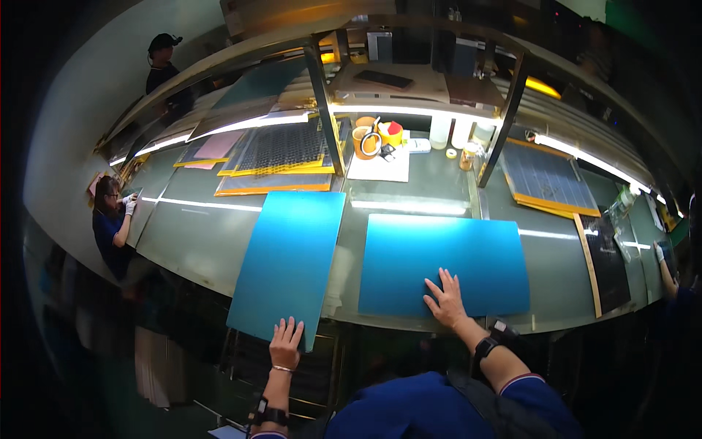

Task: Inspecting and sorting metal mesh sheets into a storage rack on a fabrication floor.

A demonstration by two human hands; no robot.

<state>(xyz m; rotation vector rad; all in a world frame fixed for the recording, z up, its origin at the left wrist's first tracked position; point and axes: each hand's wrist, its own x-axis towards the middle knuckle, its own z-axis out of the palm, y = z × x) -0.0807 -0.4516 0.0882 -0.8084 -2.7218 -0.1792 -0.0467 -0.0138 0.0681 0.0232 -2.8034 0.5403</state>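
Note:
Two flat blue sheets lie on the glossy workbench in front of me. The left blue sheet (289, 256) is turned lengthwise, and its near end reaches past the bench edge. My left hand (286, 345) rests on that near end with fingers stretched out; whether the thumb is under the sheet is hidden. To the right, the other blue sheet (446, 256) lies crosswise near the bench's front edge. On its lower middle my right hand (446, 300) lies with fingers spread, palm down. A strip of bench separates the two sheets.
Behind stand an orange cup (365, 143), white bottles (439, 132) and a white paper (380, 167). Orange-framed panels (281, 150) are stacked back left, more framed panels (548, 175) back right. A shelf post (324, 110) rises behind. A co-worker (110, 219) works at far left.

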